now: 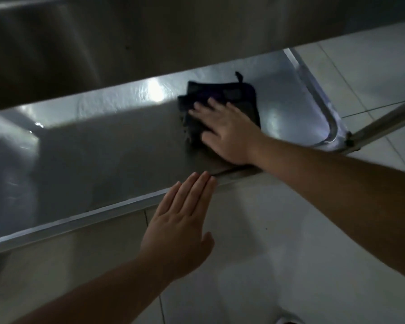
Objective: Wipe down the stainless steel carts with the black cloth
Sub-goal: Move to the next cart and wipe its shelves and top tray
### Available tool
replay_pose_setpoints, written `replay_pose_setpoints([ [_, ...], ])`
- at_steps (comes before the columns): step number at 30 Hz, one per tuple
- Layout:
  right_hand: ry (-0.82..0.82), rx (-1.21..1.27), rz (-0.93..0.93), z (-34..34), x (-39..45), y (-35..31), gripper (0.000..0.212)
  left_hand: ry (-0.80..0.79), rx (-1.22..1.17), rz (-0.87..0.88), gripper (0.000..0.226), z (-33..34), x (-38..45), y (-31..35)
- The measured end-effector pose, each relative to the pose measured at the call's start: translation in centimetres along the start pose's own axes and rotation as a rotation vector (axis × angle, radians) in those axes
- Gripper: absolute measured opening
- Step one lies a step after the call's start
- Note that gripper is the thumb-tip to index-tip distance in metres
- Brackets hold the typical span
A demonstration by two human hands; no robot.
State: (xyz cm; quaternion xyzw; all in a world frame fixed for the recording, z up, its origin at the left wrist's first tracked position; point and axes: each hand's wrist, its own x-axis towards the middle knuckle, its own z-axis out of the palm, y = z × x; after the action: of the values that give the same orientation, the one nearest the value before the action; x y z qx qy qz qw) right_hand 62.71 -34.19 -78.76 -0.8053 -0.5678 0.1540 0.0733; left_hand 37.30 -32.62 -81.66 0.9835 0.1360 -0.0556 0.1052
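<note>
Head view: right hand point(227, 134) presses flat, unclenched, on the black cloth point(222, 94) atop the cart's lower shelf point(103, 141) — left hand point(182, 220) open at its edge; upper shelf point(126, 43) overhangs.

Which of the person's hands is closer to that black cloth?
Right. The right hand lies flat on the black cloth; the left hand hovers at the shelf's near edge, apart from it.

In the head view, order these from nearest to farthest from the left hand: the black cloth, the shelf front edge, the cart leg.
From the left hand:
1. Shelf front edge, at its fingertips.
2. Black cloth, ahead, under the right hand.
3. Cart leg, far right.
</note>
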Motion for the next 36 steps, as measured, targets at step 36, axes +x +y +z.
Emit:
replay_pose_setpoints([
  [36,0.041,-0.052,0.486,-1.7,-9.1,8.8,0.075,-0.013,-0.076,0.092,0.103,-1.4,-0.4,-1.0],
])
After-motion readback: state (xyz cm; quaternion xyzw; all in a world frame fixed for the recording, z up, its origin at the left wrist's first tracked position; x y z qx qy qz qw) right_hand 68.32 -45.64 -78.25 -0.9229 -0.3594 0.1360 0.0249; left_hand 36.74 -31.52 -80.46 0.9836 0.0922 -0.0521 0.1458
